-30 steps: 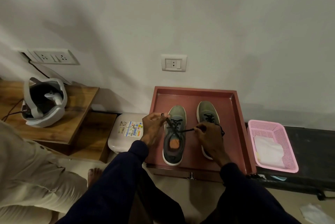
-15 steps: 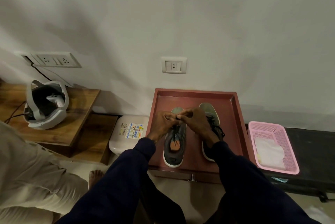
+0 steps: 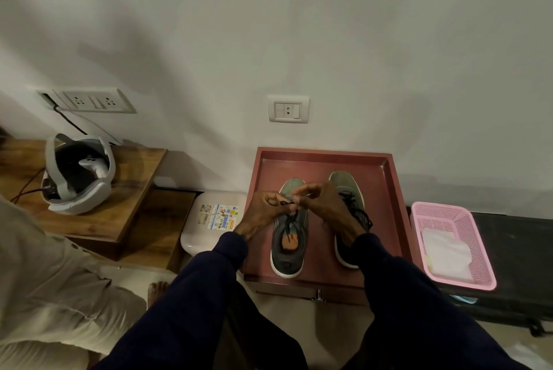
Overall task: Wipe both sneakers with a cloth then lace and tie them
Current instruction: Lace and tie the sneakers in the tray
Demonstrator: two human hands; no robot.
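Two grey-green sneakers stand side by side, toes toward the wall, in a dark red tray (image 3: 326,157). Over the left sneaker (image 3: 288,247) my left hand (image 3: 263,214) and my right hand (image 3: 324,208) meet, fingers curled, each pinching the black lace (image 3: 284,204) above the shoe's tongue. The lace forms a small loop between my fingers. The right sneaker (image 3: 347,187) has its black lace bunched on top; my right wrist covers its middle and heel. A white cloth (image 3: 446,253) lies in the pink basket (image 3: 460,217) to the right.
A white stool (image 3: 194,235) with a sticker stands left of the tray. A wooden side table (image 3: 131,178) holds a white headset (image 3: 79,173). Another person in beige clothing sits at the lower left. A black bench carries the pink basket. Wall sockets are behind.
My hands were apart a second ago, pulling the lace ends outward. They have come together above the left sneaker and now work the lace between their fingertips.
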